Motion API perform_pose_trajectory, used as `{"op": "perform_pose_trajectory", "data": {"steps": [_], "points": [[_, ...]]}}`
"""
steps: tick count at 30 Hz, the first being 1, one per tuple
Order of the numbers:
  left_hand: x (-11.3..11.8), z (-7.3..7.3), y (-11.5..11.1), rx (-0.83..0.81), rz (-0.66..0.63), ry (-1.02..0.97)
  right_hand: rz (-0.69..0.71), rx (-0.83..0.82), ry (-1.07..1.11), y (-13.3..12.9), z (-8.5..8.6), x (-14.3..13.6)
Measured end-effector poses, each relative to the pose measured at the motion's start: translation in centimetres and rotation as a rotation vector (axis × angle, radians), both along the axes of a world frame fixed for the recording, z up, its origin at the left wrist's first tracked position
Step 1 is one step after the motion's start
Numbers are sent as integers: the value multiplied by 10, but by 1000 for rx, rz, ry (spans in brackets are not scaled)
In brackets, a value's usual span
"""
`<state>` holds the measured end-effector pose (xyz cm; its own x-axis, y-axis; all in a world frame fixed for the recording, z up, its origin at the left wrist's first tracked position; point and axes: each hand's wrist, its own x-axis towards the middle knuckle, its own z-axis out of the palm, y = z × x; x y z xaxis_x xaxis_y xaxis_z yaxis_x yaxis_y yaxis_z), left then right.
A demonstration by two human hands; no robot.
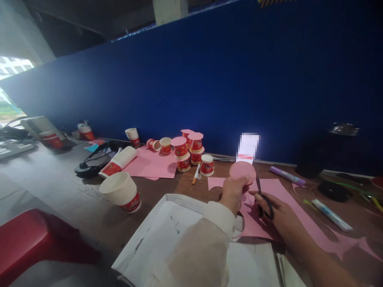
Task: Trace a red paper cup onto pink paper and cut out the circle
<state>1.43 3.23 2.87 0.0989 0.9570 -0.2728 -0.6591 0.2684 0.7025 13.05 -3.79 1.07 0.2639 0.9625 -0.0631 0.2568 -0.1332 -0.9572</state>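
Note:
My left hand (235, 193) pinches a round pink paper disc (241, 171) by its lower edge, above the table. Just to its right, my right hand (273, 209) is closed on the black handles of a pair of scissors (259, 187), whose blades point up beside the disc's right edge. Under both hands lies a large pink paper sheet (283, 193) with curved cut edges. Left of the hands, red cups with pink discs on top (180, 148) stand stacked, and a short red and white cup (207, 165) stands near them.
A lit phone (247, 147) leans behind the disc. Stacked paper cups (121, 190), pink sheets (149, 163) and a glue stick (196, 174) lie to the left. A purple tube (287, 176) and a clear tube (332, 215) lie right. A white box lid (167, 223) is in front.

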Motion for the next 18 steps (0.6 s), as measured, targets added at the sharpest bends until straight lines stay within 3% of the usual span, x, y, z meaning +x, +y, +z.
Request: {"op": "perform_pose_trajectory", "data": {"steps": [6, 18], "points": [[-2, 5, -3, 3, -89, -79, 27, 11, -41, -1, 1, 2], [-4, 4, -3, -21, -117, -45, 46, 37, -44, 0, 0, 5]]}}
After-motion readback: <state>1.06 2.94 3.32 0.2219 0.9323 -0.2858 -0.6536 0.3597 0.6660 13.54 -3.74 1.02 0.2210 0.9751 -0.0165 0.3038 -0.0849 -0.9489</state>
